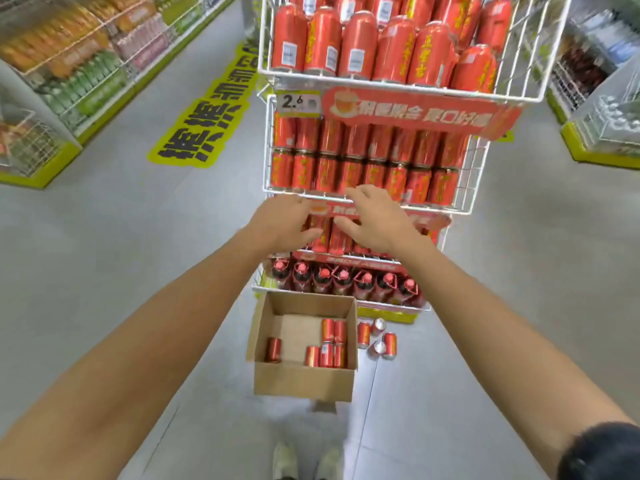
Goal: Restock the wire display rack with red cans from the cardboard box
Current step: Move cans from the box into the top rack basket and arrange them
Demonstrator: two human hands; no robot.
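Arms stretch toward a wire rack (465, 188) stacked with red cans (349, 174). Left hand (287, 221) is at its third tier, grip unclear through blur. Right hand (379, 221) beside it, grip released, fingers spread. Cardboard box (301, 382) below the rack holds several cans.

Left hand (282, 221) and right hand (377, 220) hide cans (337, 239) behind them; the wire rack (464, 188) is cut off above.
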